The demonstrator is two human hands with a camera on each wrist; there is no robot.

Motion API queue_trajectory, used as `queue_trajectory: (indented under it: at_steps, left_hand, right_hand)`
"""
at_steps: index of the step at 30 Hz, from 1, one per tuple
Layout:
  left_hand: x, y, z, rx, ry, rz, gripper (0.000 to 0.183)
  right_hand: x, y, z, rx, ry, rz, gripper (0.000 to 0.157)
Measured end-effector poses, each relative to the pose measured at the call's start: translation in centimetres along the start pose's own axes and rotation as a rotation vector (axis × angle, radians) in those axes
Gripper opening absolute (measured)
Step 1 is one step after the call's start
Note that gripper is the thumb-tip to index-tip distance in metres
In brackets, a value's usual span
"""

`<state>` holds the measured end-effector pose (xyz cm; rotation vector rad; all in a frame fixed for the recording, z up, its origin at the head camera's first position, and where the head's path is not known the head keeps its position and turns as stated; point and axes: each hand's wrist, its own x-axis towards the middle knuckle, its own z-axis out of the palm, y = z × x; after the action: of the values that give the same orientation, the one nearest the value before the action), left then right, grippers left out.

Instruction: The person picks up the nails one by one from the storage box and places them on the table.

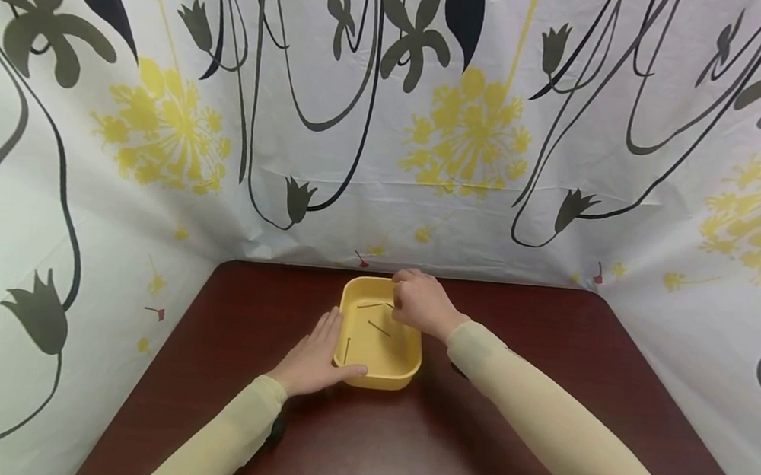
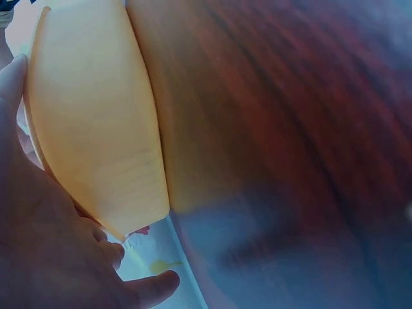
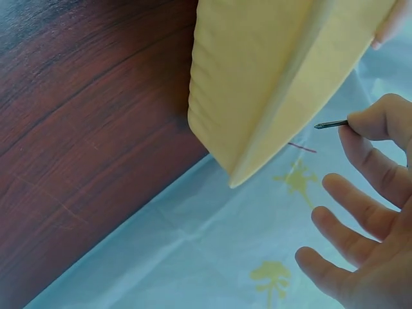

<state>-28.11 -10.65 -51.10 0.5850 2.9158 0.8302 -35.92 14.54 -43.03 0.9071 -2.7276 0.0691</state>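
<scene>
A yellow plastic tray point(image 1: 379, 352) sits on the dark table, with several thin nails lying loose on its floor, among them one nail point(image 1: 379, 329) near the middle. My left hand point(image 1: 315, 360) rests against the tray's left side, fingers stretched along the wall and thumb over the near rim. Above the far right part of the tray, my right hand point(image 1: 421, 301) pinches a nail point(image 3: 331, 124) between thumb and forefinger. Its pointed tip sticks out, and the other three fingers are spread. In the head view that hand hides the held nail.
The reddish-brown wooden table point(image 1: 360, 450) extends around the tray on all sides. A white sheet point(image 1: 383, 215) printed with flowers hangs just behind the table's far edge and along both sides.
</scene>
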Motion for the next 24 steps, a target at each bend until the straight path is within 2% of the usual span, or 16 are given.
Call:
queue_trajectory:
  at_steps: [8, 18, 24]
  left_hand:
    - [0.0, 0.0, 0.2, -0.009, 0.003, -0.007, 0.119]
    - [0.0, -0.2, 0.5, -0.014, 0.003, -0.006, 0.119]
    - [0.0, -0.1, 0.2, -0.013, 0.005, 0.002, 0.120]
  right_hand:
    - [-1.7, 0.5, -1.6, -0.001, -0.002, -0.001, 0.017]
    - [-4.0, 1.9, -2.1, -0.005, 0.052, -0.030, 0.022]
    - [-5.4, 2.9, -2.4, -0.002, 0.073, -0.019, 0.018]
